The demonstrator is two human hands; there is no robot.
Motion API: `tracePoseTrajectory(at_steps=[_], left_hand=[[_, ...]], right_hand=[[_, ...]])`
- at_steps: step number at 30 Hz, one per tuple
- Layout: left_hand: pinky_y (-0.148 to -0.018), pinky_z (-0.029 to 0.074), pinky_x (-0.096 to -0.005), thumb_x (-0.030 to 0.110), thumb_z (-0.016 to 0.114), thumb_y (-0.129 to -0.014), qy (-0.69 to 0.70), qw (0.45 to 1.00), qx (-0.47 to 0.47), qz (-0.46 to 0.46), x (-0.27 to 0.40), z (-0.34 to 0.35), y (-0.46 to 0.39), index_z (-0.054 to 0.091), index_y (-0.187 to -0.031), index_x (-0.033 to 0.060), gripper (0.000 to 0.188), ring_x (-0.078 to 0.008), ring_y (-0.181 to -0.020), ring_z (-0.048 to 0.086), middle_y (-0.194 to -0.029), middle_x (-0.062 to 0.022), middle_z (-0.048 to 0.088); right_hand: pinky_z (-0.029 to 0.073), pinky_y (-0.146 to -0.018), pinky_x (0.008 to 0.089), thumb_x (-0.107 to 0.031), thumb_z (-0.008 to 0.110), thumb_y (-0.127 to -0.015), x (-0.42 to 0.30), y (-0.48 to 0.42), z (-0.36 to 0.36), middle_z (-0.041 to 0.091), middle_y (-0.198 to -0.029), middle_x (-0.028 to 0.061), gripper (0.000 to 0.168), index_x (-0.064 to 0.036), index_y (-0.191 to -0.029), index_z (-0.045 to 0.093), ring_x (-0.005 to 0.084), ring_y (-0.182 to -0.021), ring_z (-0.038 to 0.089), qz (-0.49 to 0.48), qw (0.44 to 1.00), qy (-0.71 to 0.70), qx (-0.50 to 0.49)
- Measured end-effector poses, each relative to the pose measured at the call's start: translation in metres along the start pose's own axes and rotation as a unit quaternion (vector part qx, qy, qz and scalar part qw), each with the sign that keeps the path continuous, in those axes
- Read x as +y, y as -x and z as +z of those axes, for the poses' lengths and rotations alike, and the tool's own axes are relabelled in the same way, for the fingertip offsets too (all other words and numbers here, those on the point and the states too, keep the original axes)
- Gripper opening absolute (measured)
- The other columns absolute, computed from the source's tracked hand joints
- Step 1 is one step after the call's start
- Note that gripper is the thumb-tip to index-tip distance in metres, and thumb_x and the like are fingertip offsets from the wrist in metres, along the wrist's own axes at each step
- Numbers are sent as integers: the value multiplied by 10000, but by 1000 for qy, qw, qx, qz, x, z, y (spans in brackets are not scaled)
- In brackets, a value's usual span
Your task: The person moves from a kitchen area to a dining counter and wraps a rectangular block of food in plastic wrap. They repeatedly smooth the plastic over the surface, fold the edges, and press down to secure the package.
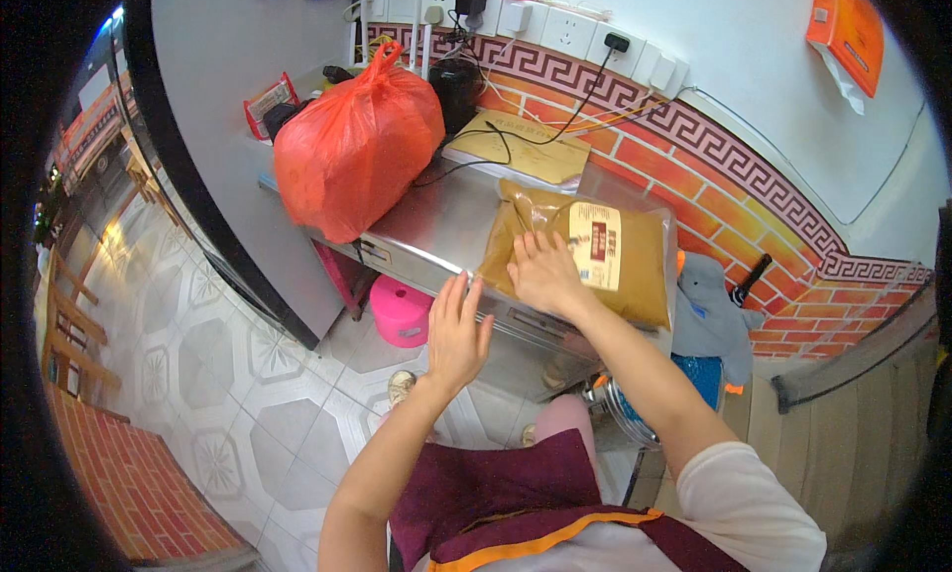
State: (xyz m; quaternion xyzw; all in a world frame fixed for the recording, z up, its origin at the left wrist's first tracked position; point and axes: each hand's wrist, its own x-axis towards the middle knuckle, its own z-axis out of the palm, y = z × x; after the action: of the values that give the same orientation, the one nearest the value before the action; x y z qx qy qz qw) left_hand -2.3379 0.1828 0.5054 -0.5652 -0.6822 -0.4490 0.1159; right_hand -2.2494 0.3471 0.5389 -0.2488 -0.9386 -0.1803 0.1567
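A large clear plastic bag filled with a brown substance (641, 263), bearing a cream label with writing, lies flat on the right part of a stainless steel table (428, 226). My right hand (547, 271) rests palm down on the bag, just left of the label, with its fingers a little apart. My left hand (455, 334) is at the table's front edge, near the bag's left front corner. Its fingers point up and it holds nothing; whether its fingertips touch the bag's edge I cannot tell.
A tied red plastic bag (361, 144) stands on the table's left, beside papers with a yellow cover (520, 144) and black cables. Sockets (569, 33) line the wall. A pink stool (401, 315) is under the table's left end. A grey plush toy (706, 304) sits at the right.
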Motion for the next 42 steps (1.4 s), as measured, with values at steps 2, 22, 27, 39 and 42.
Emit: tracePoseTrajectory(at_steps=[2,22,27,39,42], left_hand=[[-974,291,-466,135,580,-781,-20,999,-23,14,-4,-2,0,386,-1273,32,538,-343,-1200,355,-1308,-195,363],[-979,276,-493,205,515,-839,-129,988,-89,-3,-31,-3,-13,366,-1286,14,508,-336,-1263,281,-1379,-164,301],[-992,254,-505,184,550,-794,-169,985,-48,0,-26,1,-13,335,-1302,15,577,-345,-1287,235,-1412,-179,224],[-988,254,-543,225,530,-811,-213,973,-84,22,-37,-6,-22,299,-1334,28,605,-297,-1284,273,-1391,-130,299],[-1003,238,-534,200,516,-816,-186,977,-105,6,-46,-2,-14,253,-1348,13,622,-312,-1296,244,-1410,-145,252]], right_hand=[[357,-906,400,-270,371,-828,-5,-11,-13,542,-1123,195,428,42,-1071,534,312,-1038,513,17,994,-31,-103],[169,-1061,471,-341,277,-927,-20,-10,-26,263,-1413,126,497,-48,-1322,344,282,-1313,231,-89,985,-115,-92],[225,-1011,501,-299,358,-888,-29,-36,-38,409,-1319,106,434,-63,-1245,431,284,-1254,323,-31,961,-168,-218],[146,-1070,426,-383,264,-935,1,-30,-12,279,-1406,139,531,-42,-1339,314,310,-1315,212,8,824,-522,-218],[182,-1067,416,-342,280,-938,-7,-24,-15,347,-1365,144,495,-32,-1318,350,295,-1287,279,-5,894,-444,-67]])
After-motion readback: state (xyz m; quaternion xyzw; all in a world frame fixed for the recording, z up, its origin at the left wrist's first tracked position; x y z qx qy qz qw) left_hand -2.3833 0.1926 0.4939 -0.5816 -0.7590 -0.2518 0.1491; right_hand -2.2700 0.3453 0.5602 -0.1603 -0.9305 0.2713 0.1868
